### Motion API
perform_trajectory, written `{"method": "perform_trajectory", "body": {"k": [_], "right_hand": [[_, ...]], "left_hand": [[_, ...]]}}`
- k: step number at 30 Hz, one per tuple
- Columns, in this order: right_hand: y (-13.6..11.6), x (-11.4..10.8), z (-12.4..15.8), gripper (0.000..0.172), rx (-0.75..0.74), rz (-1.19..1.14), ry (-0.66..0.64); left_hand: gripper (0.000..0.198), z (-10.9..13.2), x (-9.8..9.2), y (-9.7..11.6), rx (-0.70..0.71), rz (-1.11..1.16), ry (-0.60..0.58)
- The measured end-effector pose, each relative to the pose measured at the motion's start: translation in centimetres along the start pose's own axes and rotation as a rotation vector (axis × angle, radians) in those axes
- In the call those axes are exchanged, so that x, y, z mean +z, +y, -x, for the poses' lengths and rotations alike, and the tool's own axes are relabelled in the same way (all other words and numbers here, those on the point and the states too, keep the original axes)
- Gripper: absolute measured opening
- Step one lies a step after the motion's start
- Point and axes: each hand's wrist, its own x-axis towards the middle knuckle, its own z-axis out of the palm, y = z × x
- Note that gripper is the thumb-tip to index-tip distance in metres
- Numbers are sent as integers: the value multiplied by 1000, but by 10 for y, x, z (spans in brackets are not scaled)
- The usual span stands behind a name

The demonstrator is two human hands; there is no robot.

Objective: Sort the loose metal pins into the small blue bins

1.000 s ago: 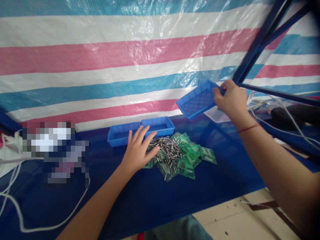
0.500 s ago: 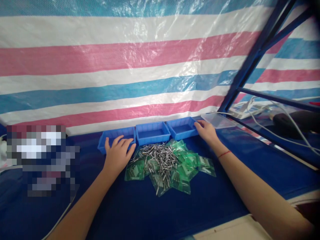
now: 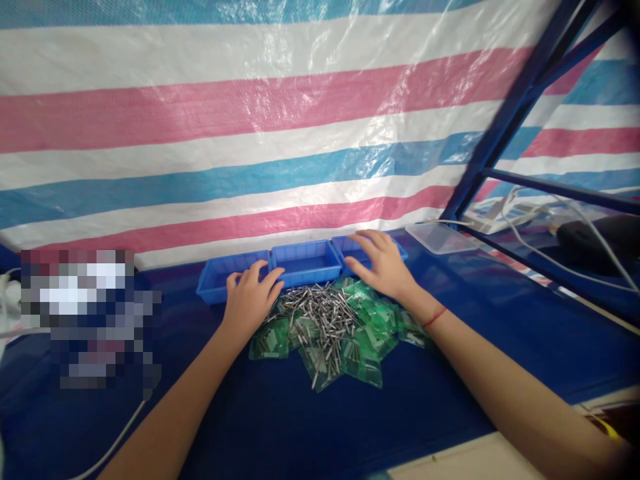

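Three blue plastic bins stand side by side at the back of the dark blue table: a left bin [image 3: 213, 280], a middle bin [image 3: 307, 273] and a right bin [image 3: 397, 244]. In front of them lies a heap of thin metal pins [image 3: 325, 317] on and among small green-tinted plastic bags [image 3: 370, 327]. My left hand [image 3: 253, 293], fingers spread and empty, hovers by the left bin's front and the heap's left edge. Over the right bin's front is my right hand [image 3: 383, 267], also spread with nothing in it; it hides part of that bin.
A striped plastic sheet [image 3: 250, 167] hangs behind the table. To the right are a clear plastic lid [image 3: 440, 238], a blue metal frame [image 3: 483, 160] and white cables [image 3: 525, 260]. A pixelated area covers things at the left.
My right hand has left the right bin's right edge and moved left over its front, fingers opening. My left hand has shifted a little right, toward the heap.
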Motion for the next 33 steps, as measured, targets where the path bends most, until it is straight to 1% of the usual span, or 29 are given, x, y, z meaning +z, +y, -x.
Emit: {"method": "perform_trajectory", "body": {"k": [1,2,3,4,6,8,11,12,13,16,18,25,33], "right_hand": [[-10,2,-1,41,-130,7,-71],[-19,5,-1,34,-216,10,-134],[-25,8,-1,30,-278,12,-185],[-29,10,-2,28,-300,10,-218],[-30,12,-2,27,-308,-4,-249],[-26,11,-2,25,-318,-16,-262],[-21,8,-1,24,-349,-42,-290],[-20,6,-1,24,-358,-55,-296],[-19,5,0,25,-365,-69,-301],[-19,4,1,25,-375,-99,-312],[-19,3,3,24,-375,-106,-328],[-17,0,4,24,-378,-136,-366],[-15,2,2,24,-398,-182,-379]], "left_hand": [[31,-1,1,0,4,-8,-6],[30,-1,2,0,7,-12,-10],[30,-2,2,0,12,-13,-14],[30,-2,2,-1,21,-10,-18],[31,-2,0,-2,56,4,-31],[36,-1,-4,-4,86,15,-50],[55,2,-12,-11,76,5,-97],[58,3,-15,-13,64,-3,-117],[57,4,-17,-16,60,-9,-142],[35,8,-21,-21,88,-15,-219],[28,9,-20,-21,117,-20,-241],[29,9,-13,-12,161,-14,-207],[29,8,-16,-21,228,-29,-217]]}}
